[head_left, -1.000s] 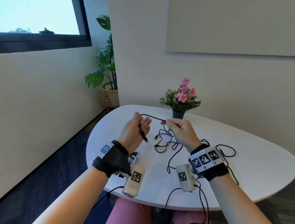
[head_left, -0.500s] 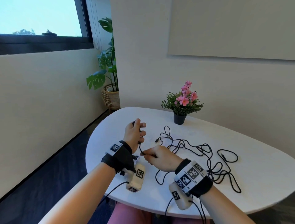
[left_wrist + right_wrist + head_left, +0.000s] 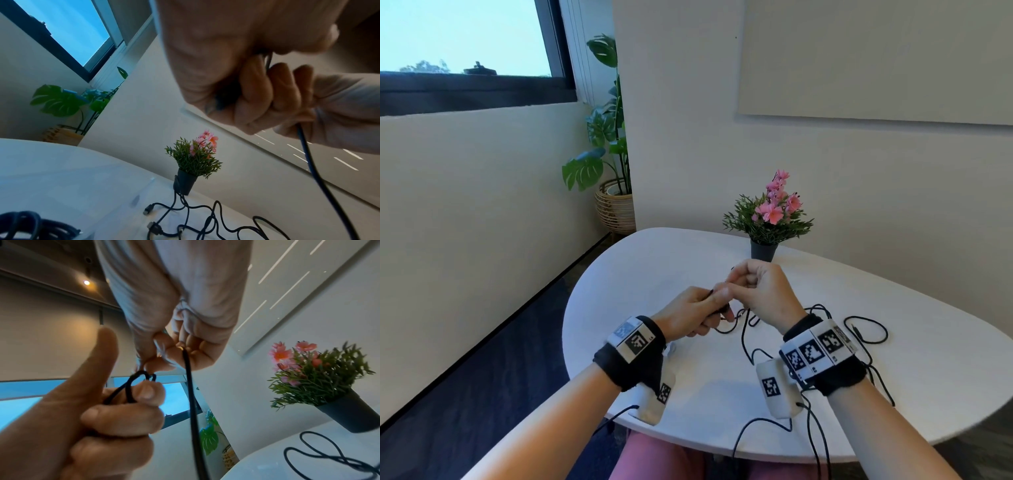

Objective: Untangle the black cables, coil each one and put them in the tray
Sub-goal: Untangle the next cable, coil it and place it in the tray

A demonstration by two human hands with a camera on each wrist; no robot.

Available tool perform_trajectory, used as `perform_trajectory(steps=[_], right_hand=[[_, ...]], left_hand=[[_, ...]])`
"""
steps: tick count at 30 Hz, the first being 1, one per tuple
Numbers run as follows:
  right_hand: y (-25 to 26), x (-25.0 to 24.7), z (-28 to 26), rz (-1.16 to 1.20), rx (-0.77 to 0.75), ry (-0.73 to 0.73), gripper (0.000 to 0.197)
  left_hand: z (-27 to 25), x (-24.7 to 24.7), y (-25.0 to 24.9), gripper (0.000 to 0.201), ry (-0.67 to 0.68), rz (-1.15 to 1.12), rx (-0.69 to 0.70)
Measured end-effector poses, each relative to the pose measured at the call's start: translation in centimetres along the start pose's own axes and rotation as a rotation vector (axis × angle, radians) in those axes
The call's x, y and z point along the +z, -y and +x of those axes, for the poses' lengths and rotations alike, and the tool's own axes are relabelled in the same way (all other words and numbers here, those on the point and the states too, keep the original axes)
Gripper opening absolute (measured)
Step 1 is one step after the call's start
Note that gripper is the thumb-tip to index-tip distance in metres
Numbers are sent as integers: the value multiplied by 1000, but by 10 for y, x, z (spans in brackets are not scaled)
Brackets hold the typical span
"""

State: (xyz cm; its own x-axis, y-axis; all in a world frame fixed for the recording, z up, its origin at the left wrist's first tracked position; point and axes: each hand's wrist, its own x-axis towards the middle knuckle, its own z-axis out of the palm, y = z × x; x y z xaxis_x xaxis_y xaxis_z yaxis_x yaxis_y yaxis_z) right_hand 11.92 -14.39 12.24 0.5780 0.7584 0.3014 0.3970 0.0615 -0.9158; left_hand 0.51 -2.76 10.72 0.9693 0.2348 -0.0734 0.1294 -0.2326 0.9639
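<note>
Above the bench [image 3: 654, 267], the left hand [image 3: 688, 317] curls round small loops of black cable [image 3: 131, 386] while the right hand [image 3: 763, 291] pinches its trailing run; feed slack evenly, matching loops, as the tangle [image 3: 859, 329] lies at three o'clock.

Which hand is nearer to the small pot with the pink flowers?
Right. The right hand is raised just in front of the flower pot, pinching the black cable. The left hand holds cable loops lower, nearer the person.
</note>
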Motion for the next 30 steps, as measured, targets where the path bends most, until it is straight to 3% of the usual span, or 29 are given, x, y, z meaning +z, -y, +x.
perform_trajectory(steps=[2,5,10,13,17,21,24,28,30], right_hand=[[-4,-1,1,19,45,-43,25],[-5,2,-1,124,97,-40,25],[-10,3,-8,301,242,46,8],[-25,8,-17,197,254,71,13],[-40,23,-31,-67,108,168,25],[-34,43,-45,-356,-6,387,25],[-20,48,-49,-466,-74,488,28],[8,36,-39,-586,-204,418,18],[21,26,-32,-604,-250,374,10]], left_hand=[[-2,1,-2,49,-21,-88,15],[-2,6,-3,43,-65,-230,41],[4,5,-8,43,-431,-605,92],[12,-10,-5,46,-604,-691,132],[14,-14,-3,48,-602,-767,134],[13,-13,-12,48,-661,-813,122],[13,-12,-14,45,-682,-515,13],[12,-8,0,35,-502,100,-34],[9,-8,6,46,-436,251,-16]])
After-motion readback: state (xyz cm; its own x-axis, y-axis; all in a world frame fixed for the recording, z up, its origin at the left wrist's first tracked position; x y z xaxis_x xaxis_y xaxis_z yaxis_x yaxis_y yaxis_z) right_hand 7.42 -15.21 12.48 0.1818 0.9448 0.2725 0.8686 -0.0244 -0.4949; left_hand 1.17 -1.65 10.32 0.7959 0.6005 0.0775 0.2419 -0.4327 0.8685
